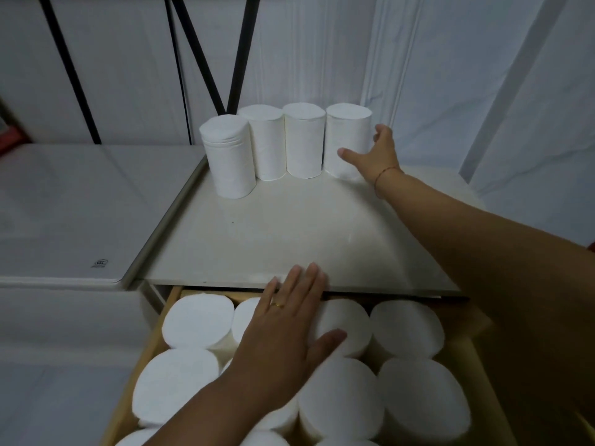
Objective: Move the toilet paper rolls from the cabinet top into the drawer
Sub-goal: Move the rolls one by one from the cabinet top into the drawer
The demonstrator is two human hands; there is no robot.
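Observation:
Several white toilet paper rolls stand upright in a row at the back of the cream cabinet top [273, 239]. My right hand [375, 152] reaches to the rightmost roll [346, 136], fingers spread around its side, thumb in front, touching it. Below the top's front edge the wooden drawer [151, 352] is pulled out, packed with several upright rolls [341, 403]. My left hand [289, 329] lies flat with fingers apart on the rolls near the drawer's back, fingertips at the cabinet top's edge.
A white plastic-topped unit [64, 217] adjoins the cabinet on the left. Black crossed bars [206, 59] and white fabric walls rise behind. A pale rounded object [450, 185] sits at the right behind my arm.

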